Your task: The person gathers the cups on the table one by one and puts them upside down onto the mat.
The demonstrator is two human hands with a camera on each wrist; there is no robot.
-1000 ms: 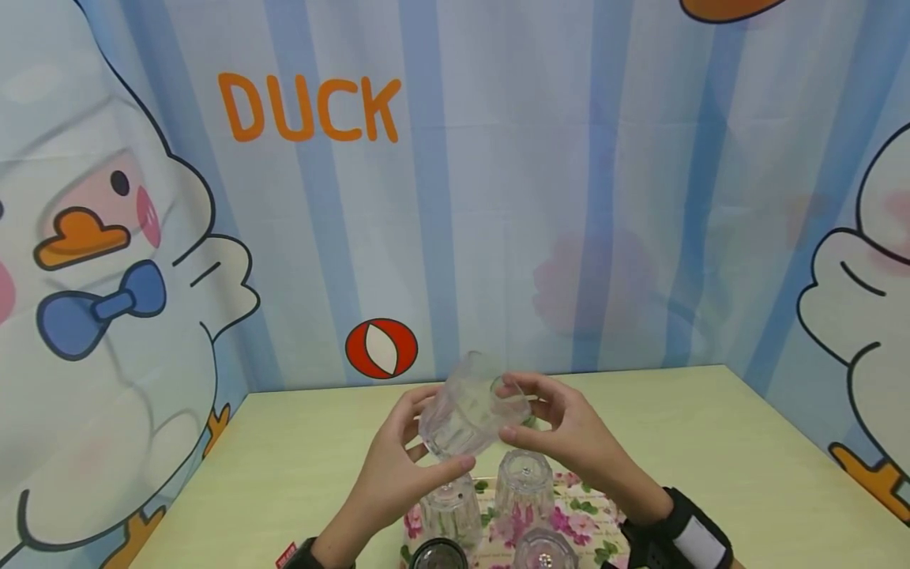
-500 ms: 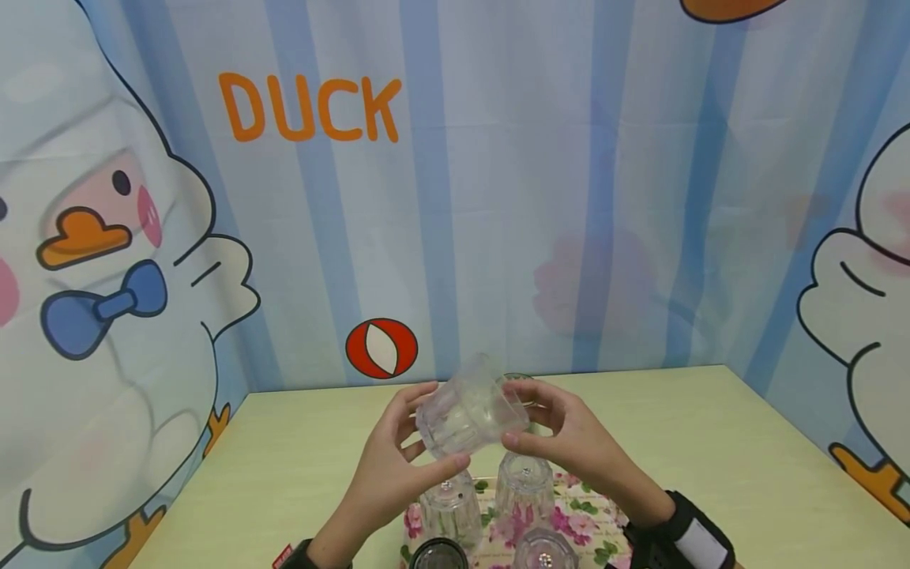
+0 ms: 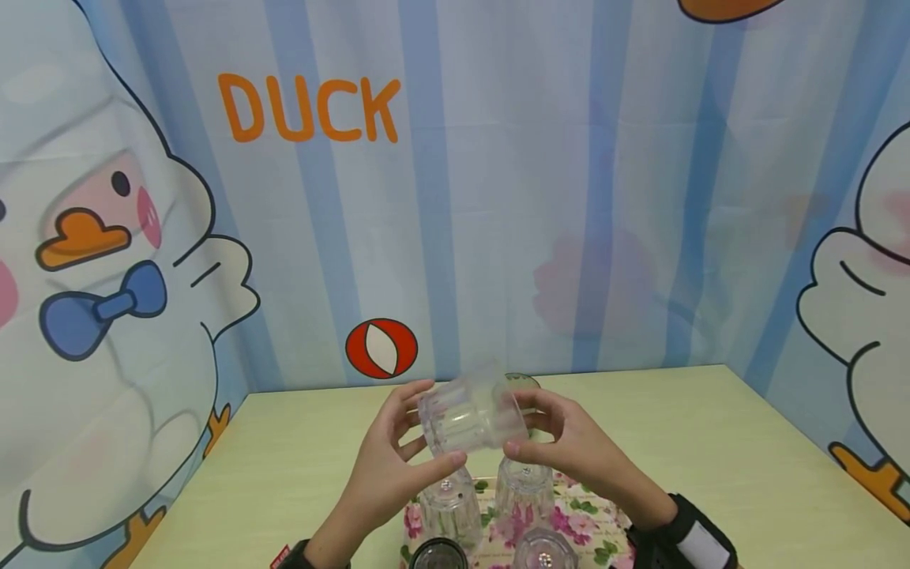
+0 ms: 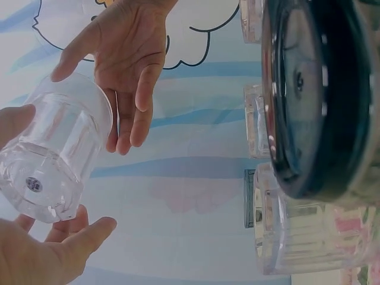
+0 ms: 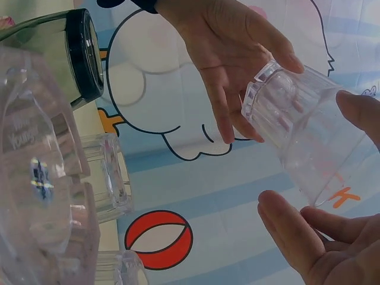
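Both hands hold one clear plastic cup (image 3: 465,419) up over the table, tilted, its faceted base toward the left and its wide mouth toward the right. My left hand (image 3: 391,454) grips around the base end, thumb at the front. At the mouth end, my right hand (image 3: 572,435) holds the rim between thumb and fingers. In the left wrist view a small dark mark shows on the base of the cup (image 4: 59,148). Seen from the right wrist, the cup (image 5: 306,127) is see-through, with nothing visible inside.
Below the hands, a floral mat (image 3: 600,518) bears upside-down clear cups, among them a left one (image 3: 451,514), a middle one (image 3: 524,498) and a near one (image 3: 545,551). A black-lidded jar (image 3: 438,555) stands at the front. Another lidded jar (image 3: 522,381) is partly hidden behind my right hand.
The cup has turned in the hands and now lies closer to level, its upper rim edge lower. My right hand has shifted slightly down with it; the left has barely moved.
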